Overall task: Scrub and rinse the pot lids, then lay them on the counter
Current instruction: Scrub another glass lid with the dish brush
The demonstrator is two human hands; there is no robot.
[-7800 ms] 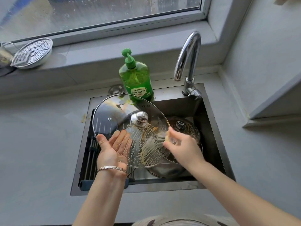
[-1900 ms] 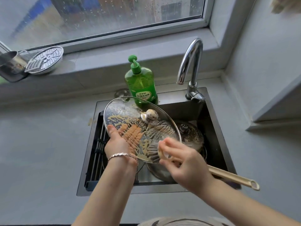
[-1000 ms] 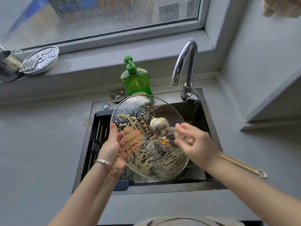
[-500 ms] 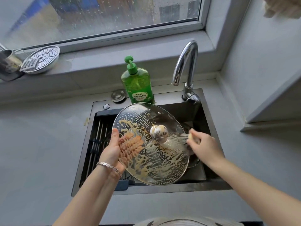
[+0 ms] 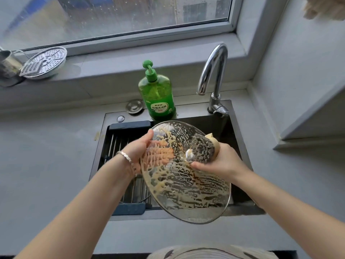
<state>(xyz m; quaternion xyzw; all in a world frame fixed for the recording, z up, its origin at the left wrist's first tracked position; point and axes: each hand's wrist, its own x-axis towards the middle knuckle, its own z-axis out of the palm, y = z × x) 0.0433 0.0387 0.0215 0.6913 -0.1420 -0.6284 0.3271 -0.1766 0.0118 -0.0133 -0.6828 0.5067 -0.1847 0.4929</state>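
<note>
One soapy lid [image 5: 186,189] between both hands [image 5: 138,148] [image 5: 222,161]

left hand [image 5: 138,148]: its fingers lie behind the soapy lid [image 5: 186,187] and show only as a smeared shape through the glass.
brush [image 5: 203,148]: the handle is hidden by the right hand [image 5: 222,161].
knob [image 5: 189,156]: half covered by the bristles.
sink [image 5: 196,109]: the bottom is mostly hidden under the lid.
metal cup [image 5: 7,62], ten o'clock: cut off by the edge.
pale fabric [image 5: 324,8], one o'clock: cut off, I cannot tell what it is.
green bottle [image 5: 156,90]: the small print on the label is too small to read.
</note>
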